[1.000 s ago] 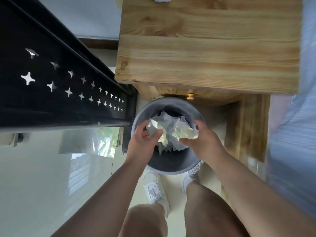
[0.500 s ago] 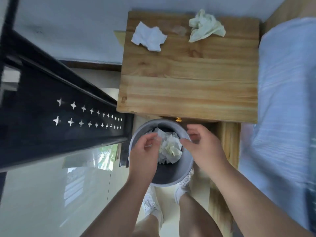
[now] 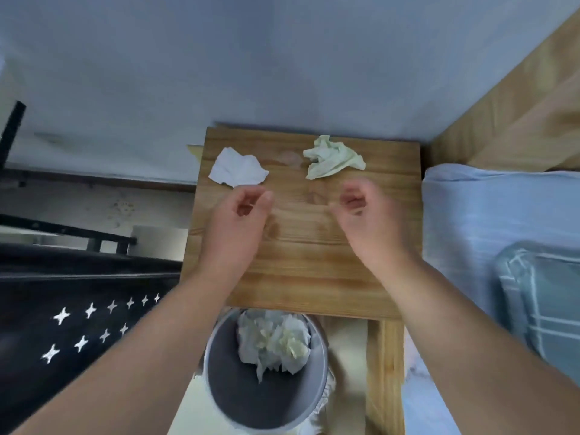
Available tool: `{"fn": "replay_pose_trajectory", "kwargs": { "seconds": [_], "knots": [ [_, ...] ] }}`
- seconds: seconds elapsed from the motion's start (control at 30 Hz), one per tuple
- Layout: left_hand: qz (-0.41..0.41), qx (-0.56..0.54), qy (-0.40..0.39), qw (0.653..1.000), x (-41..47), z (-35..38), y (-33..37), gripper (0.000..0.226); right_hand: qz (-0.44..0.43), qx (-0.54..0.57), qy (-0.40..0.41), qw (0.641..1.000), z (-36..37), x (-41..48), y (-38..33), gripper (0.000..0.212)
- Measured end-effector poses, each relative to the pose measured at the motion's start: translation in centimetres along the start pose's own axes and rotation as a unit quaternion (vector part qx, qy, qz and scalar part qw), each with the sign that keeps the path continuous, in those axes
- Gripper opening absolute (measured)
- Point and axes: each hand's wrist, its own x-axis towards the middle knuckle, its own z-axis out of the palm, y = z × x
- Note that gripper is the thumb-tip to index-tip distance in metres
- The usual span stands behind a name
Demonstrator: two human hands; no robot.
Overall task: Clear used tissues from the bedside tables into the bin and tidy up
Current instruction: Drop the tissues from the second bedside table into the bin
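Two crumpled tissues lay at the far end of the wooden desk [image 3: 301, 265], a square top of pale pine boards with visible grain and knots. White tissue [image 3: 238, 171] sat on the left, flattened and jagged at its edges. Pale green tissue [image 3: 332, 157] sat to its right, more bunched, with deep folds; the two were apart, bare wood between them.

Left hand [image 3: 236, 221] hovered over the desk just short of the white tissue, fingers curled loosely inward with thumb and fingertips near each other, nothing in its grip. Right hand [image 3: 365, 215] was blurred, also half-curled and empty, just short of the green tissue. Neither hand touched a tissue.

Round grey bin [image 3: 266, 394] stood on the floor below the desk's near edge, smooth-walled, with a heap of wadded white and greenish tissues [image 3: 273, 340] inside it, up against the far wall.

Bed [image 3: 489, 221] with light blue striped fabric ran along the right, touching the desk's side. Black metal panel [image 3: 78, 328] pierced with star-shaped cutouts stood to the left. Plain grey-white wall [image 3: 251, 58] behind.
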Motion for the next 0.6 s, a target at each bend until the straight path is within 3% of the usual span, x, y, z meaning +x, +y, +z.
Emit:
{"fn": "replay_pose_trajectory", "kwargs": {
  "seconds": [0.23, 0.4, 0.5, 0.6],
  "knots": [
    [0.142, 0.203, 0.057, 0.967, 6.2, 1.7, -0.7, 0.024, -0.081, -0.043, 0.066, 0.994, 1.2, 7.7, 1.3, 0.04],
    [0.143, 0.399, 0.049, 0.904, 7.6, 2.4, -2.3, 0.049, -0.136, -0.122, -0.006, 0.983, 2.4, 9.7, 2.0, 0.064],
    [0.163, 0.401, 0.065, 0.899, 7.4, 2.5, -2.9, 0.035, -0.145, -0.13, 0.01, 0.981, 2.8, 9.3, 1.9, 0.05],
    [0.164, 0.335, 0.068, 0.925, 6.5, 2.0, -2.9, 0.034, -0.123, -0.122, 0.036, 0.984, 2.7, 8.3, 1.4, 0.042]
  ]
}}
